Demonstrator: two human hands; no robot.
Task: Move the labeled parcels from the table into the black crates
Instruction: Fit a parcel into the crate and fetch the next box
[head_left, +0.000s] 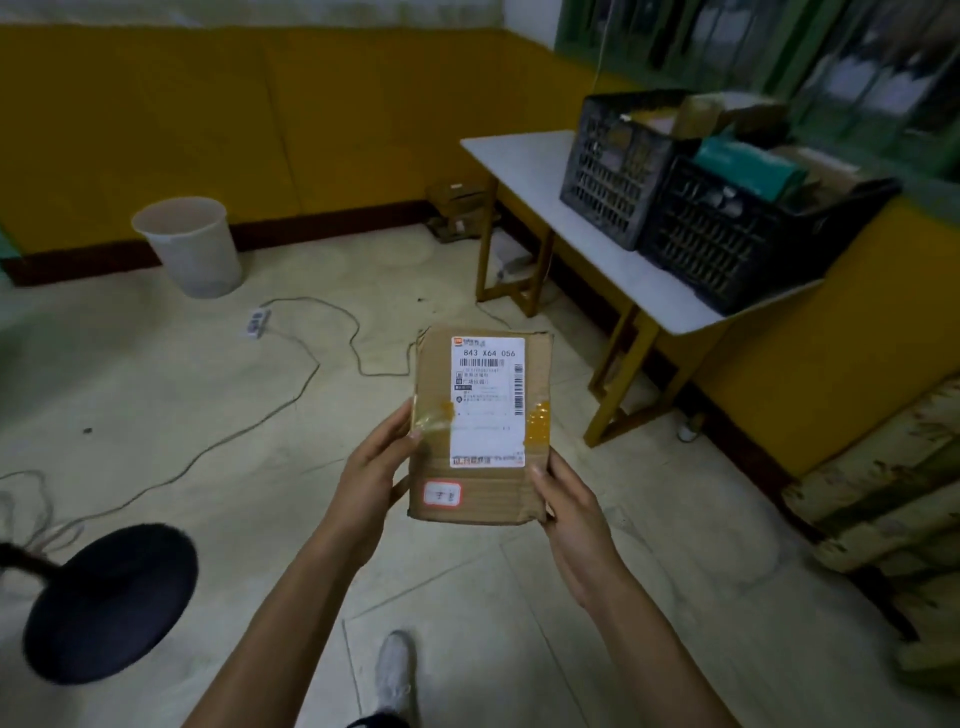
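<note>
Both bare forearms extended forward and converging, left hand (374, 470) gripping the left edge of the parcel (485, 410), thumb on its top face, fingers hidden beneath, right hand (569, 512) gripping the lower right corner, thumb along the right edge, both wrists straight

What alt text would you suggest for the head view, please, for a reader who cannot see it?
A left hand and a right hand hold a cardboard parcel by its sides, white shipping label up, above a floor. At right, a farther black crate and a nearer black crate, both part-filled, stand on a white-topped table.
</note>
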